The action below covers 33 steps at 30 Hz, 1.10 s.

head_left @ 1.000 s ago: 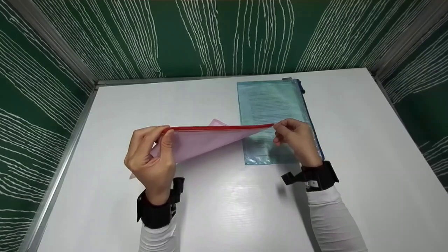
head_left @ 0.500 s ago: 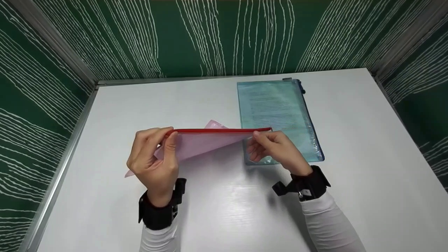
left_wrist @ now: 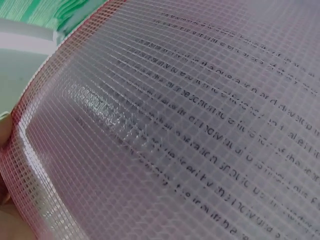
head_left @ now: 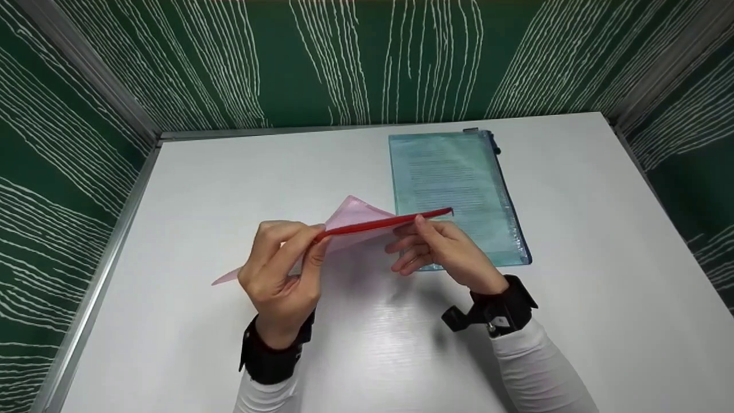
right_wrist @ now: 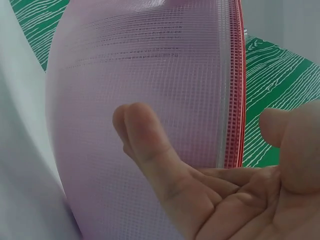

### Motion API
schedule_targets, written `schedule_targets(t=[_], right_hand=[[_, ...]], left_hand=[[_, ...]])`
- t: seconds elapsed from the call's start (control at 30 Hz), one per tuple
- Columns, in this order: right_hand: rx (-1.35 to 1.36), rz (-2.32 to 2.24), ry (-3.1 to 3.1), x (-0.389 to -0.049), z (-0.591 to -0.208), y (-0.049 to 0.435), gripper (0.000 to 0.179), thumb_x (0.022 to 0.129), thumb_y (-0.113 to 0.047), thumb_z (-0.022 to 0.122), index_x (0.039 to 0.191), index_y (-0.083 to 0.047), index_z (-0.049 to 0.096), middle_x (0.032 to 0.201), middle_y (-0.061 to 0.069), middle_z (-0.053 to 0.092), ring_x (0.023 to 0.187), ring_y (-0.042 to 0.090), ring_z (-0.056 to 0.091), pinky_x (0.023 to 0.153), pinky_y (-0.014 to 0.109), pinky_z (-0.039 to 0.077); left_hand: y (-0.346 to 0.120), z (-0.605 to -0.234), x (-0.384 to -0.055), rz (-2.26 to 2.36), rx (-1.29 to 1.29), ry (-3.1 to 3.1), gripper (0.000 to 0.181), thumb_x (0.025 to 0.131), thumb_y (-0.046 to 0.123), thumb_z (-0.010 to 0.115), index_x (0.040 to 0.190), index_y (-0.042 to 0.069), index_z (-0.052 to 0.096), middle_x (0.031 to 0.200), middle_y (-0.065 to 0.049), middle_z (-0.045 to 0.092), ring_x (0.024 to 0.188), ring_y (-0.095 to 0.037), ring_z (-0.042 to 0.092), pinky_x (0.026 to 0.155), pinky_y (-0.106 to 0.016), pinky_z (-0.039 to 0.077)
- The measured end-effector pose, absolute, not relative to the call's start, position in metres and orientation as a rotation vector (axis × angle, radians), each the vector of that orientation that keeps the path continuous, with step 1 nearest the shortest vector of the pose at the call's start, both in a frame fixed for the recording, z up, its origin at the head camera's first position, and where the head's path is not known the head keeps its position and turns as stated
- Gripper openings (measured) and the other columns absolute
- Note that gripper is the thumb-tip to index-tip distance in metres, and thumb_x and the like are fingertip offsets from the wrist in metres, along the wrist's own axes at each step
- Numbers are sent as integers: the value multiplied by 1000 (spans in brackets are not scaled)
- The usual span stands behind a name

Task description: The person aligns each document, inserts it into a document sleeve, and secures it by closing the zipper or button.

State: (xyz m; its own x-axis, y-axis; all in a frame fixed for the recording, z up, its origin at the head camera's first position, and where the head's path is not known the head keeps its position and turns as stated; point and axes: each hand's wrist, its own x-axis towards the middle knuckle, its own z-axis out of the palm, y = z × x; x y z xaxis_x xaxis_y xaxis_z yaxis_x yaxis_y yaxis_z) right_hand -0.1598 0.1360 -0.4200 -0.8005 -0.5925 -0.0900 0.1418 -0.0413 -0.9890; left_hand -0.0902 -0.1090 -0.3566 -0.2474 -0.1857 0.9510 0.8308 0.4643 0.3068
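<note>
A pink mesh zipper pouch point(head_left: 354, 212) with a red zipper edge is held tilted above the table in the head view. My left hand point(head_left: 281, 272) pinches one end of that edge between thumb and fingers. Toward the other end, my right hand point(head_left: 444, 249) holds the edge loosely, thumb on the near side and its other fingers loosely bent below. The zipper's far tip sticks out past the right thumb. Printed text shows through the mesh pouch point(left_wrist: 175, 115) in the left wrist view. In the right wrist view, fingers point(right_wrist: 150, 135) lie before its face.
A blue-green zipper pouch point(head_left: 444, 172) with a printed sheet inside lies flat at the back right of the white table point(head_left: 378, 344), partly behind the right hand. Green walls point(head_left: 321, 63) with white streaks stand around the table.
My right hand has slid inward from the zipper's tip along the edge. My left hand has moved right, bringing the hands closer, and the red edge now slants up to the right.
</note>
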Motion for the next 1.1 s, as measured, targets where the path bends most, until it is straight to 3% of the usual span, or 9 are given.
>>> schedule_targets(t=[0.13, 0.3, 0.5, 0.77, 0.9, 1.1], right_hand=[[-521, -1912, 1662, -160, -420, 138, 63, 112, -45, 38, 133, 11, 60, 118, 23, 73, 91, 30, 77, 82, 44, 62], [-520, -1984, 1533, -161, -419, 140, 60, 113, -45, 37, 134, 7, 59, 116, 23, 74, 90, 30, 77, 82, 45, 62], [-450, -2065, 1414, -162, -417, 142, 55, 111, -47, 41, 129, 0, 61, 105, 18, 77, 85, 27, 78, 76, 42, 63], [-276, -2159, 1364, -164, -413, 144, 50, 110, -44, 46, 119, 3, 59, 88, 11, 76, 70, 21, 76, 64, 35, 62], [-141, -2156, 1477, -165, -411, 142, 39, 110, -31, 50, 120, 6, 55, 84, 7, 73, 69, 15, 72, 60, 26, 60], [-65, -2113, 1584, -168, -410, 147, 36, 100, -5, 48, 130, 15, 45, 94, 10, 71, 81, 15, 71, 69, 25, 59]], left_hand=[[-103, -355, -87, -990, -710, -1572, 12, 91, 8, 79, 90, -4, 78, 80, -11, 66, 72, -24, 57, 65, -28, 49], [-95, -356, -83, -927, -861, -1606, 10, 93, 6, 76, 94, -4, 77, 83, -10, 66, 73, -23, 57, 65, -29, 50], [-84, -362, -81, -846, -1016, -1676, 8, 94, 3, 74, 99, -3, 75, 85, -9, 64, 75, -22, 57, 69, -30, 53], [-66, -369, -83, -747, -1160, -1719, 7, 94, 0, 73, 101, 0, 76, 88, -6, 66, 80, -20, 59, 75, -25, 54], [-58, -374, -85, -734, -1195, -1734, 6, 95, -1, 71, 98, 1, 76, 88, -5, 66, 81, -19, 60, 78, -25, 54], [-49, -378, -85, -698, -1238, -1826, 7, 95, -1, 70, 95, 4, 75, 91, -3, 67, 83, -17, 59, 82, -24, 52]])
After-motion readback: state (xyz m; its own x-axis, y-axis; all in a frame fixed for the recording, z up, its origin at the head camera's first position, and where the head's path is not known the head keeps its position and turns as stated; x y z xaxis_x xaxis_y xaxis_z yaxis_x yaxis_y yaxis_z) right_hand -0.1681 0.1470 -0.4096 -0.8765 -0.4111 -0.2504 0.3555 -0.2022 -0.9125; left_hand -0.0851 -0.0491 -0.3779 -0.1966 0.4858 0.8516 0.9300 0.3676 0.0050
